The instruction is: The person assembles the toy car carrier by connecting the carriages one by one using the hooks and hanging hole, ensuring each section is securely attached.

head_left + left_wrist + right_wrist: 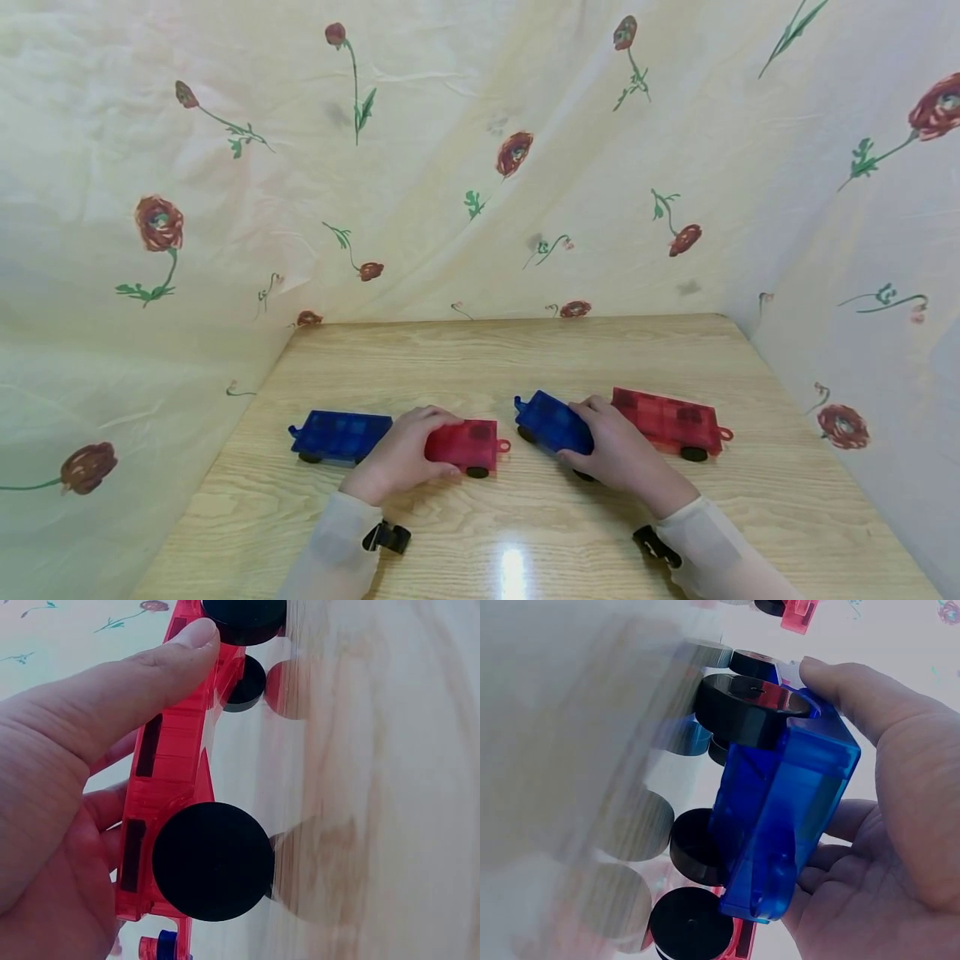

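Observation:
Thumb and fingers of my left hand [401,454] grip the sides of a translucent red toy train car [468,442] with black wheels. Its loop faces right. Just left of this hand is a blue train car [341,435] with a hook at its left end; its right end is partly hidden. My right hand [618,446] holds a second blue train car [553,421] across its body, turned at an angle, its hook towards the red car's loop with a gap between. Behind the right hand lies another red train car [671,421], loop to the right, its near end partly covered.
A light wooden table [480,358] carries all the cars. Pale cloth [435,192] printed with red flowers hangs along the back and both sides. Black straps [386,537] circle both wrists over the light sleeves.

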